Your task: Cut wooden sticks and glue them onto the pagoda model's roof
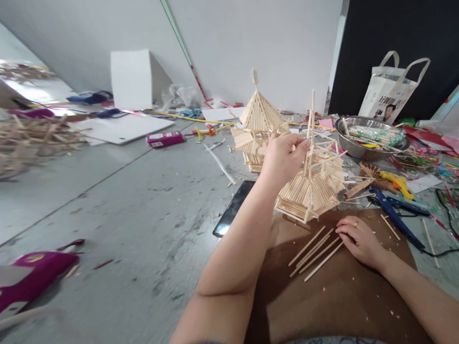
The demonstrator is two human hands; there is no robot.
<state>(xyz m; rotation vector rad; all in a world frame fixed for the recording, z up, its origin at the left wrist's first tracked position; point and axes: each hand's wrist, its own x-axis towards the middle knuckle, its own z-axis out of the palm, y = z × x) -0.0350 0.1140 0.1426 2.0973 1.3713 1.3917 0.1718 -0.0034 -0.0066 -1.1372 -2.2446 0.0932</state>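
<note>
craft workshop: thin sticks point(324, 261), paper scraps point(425, 183)

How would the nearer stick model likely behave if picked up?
The model is probably light for its size, since it is built from slender pieces with gaps between some of them. Its sloping panels look fairly stiff, with pieces packed side by side. The upright sticks seem fragile: tall and thin, they might snap if knocked.

There are two hands point(285, 155) point(362, 241), two stick models point(260, 114) point(304, 191), one phone point(231, 212) and one bowl point(353, 149).
</note>
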